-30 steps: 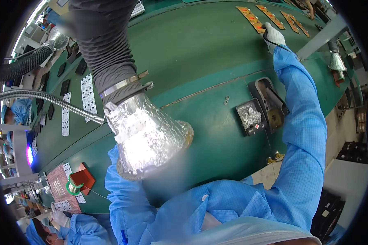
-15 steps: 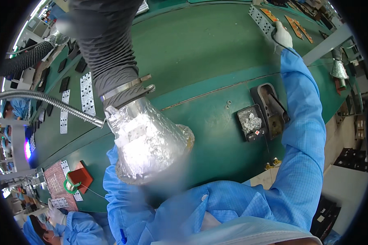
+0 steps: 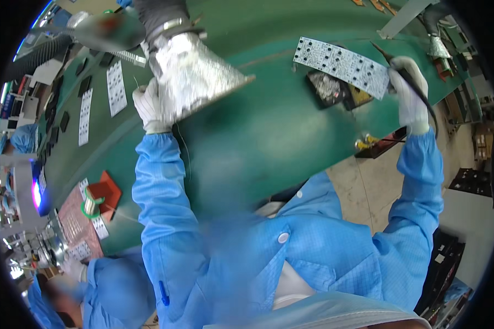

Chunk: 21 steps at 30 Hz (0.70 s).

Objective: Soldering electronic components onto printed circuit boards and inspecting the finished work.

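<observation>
My right hand [image 3: 411,93], in a white glove, is closed at the right end of a long white circuit board [image 3: 343,66] with rows of small black parts. A soldering iron [image 3: 386,53] with a dark cable is in that hand too, its tip pointing up and left. The board covers part of the black iron stand [image 3: 324,90], whose metal shavings show below. My gloved left hand [image 3: 147,107] is beside the foil-wrapped fume hood [image 3: 195,77], fingers pinched on thin solder wire [image 3: 187,156]. The hood partly hides that hand.
A green solder spool [image 3: 91,206] sits on a red holder at the left, near a co-worker in blue [image 3: 118,285]. More white boards [image 3: 116,89] lie on the left of the green bench [image 3: 247,159]. Brass-coloured fittings [image 3: 365,141] are at its front edge.
My right hand has brought the board back from the far right to above the iron stand, with the iron now showing. My left hand has come out from behind the hood.
</observation>
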### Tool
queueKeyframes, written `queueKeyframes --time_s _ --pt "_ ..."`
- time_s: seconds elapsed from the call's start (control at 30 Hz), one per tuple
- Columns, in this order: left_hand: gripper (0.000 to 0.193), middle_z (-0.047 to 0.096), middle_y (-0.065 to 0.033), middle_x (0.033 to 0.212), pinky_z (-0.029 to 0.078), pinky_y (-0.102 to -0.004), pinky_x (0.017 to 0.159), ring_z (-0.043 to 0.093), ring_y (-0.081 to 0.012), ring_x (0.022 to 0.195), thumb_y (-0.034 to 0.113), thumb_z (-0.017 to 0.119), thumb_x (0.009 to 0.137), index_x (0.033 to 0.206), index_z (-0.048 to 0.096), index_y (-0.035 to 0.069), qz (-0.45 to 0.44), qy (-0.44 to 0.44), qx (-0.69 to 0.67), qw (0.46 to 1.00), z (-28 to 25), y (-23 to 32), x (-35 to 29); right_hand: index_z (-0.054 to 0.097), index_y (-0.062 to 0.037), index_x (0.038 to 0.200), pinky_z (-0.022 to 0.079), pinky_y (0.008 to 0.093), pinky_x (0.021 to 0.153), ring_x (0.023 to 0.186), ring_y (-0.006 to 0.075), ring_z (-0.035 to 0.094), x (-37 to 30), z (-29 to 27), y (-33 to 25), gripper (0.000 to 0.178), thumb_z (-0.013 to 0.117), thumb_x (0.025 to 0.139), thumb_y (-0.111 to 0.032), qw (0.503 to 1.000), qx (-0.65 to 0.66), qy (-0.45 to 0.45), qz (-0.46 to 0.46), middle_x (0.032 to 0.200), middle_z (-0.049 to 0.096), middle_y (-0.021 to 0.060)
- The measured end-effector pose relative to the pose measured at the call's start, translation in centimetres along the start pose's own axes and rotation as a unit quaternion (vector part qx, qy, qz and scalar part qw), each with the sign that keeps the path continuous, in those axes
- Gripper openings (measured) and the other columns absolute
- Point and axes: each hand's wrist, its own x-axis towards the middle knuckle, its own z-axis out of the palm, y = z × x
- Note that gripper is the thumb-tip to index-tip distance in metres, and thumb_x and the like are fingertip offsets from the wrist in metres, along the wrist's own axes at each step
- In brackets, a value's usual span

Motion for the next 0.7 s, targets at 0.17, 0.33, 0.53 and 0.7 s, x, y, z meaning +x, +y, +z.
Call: queueKeyframes --time_s 0.17,0.33,0.53,0.7 --pt "0.037 0.057 -0.0119 0.070 0.043 -0.0242 0.044 0.056 -0.0170 0.057 0.029 0.061 0.086 0.100 0.055 -0.004 -0.216 0.009 -0.268 0.939 -6.3 3.2 -7.3 0.060 -0.0016 0.096 0.045 0.0222 0.061 0.067 0.0088 0.055 -11.7 3.3 -1.6 0.010 0.059 0.087 -0.003 0.990 0.118 0.063 0.038 0.085 0.060 0.0036" --pt "0.035 0.055 -0.0082 0.064 0.040 -0.0255 0.043 0.050 -0.0116 0.047 0.028 0.068 0.083 0.092 0.049 0.000 -0.298 -0.019 -0.245 0.922 -11.2 9.7 -14.6 0.058 -0.0024 0.101 0.053 0.0251 0.061 0.072 0.0141 0.065 -19.4 11.8 -3.3 0.017 0.063 0.085 -0.001 0.954 0.276 -0.004 0.115 0.089 0.067 0.0098" --pt "0.054 0.060 -0.0154 0.087 0.053 -0.0416 0.063 0.065 -0.0320 0.072 0.056 0.067 0.076 0.087 0.055 0.004 -0.059 -0.149 0.181 0.970 -11.0 16.8 -19.5 0.060 0.0012 0.116 0.053 0.0287 0.070 0.076 0.0150 0.064 -17.0 9.9 -4.1 0.033 0.067 0.085 -0.010 0.988 0.059 0.004 -0.140 0.090 0.068 0.0128" --pt "0.047 0.059 -0.0141 0.084 0.054 -0.0401 0.054 0.067 -0.0291 0.068 0.046 0.071 0.075 0.087 0.052 0.005 0.062 -0.170 0.186 0.966 -11.5 16.6 -18.4 0.060 -0.0003 0.114 0.048 0.0260 0.082 0.090 0.0126 0.060 -15.4 8.7 -3.0 0.025 0.062 0.090 -0.008 0.990 0.092 0.054 -0.088 0.102 0.065 0.0085"
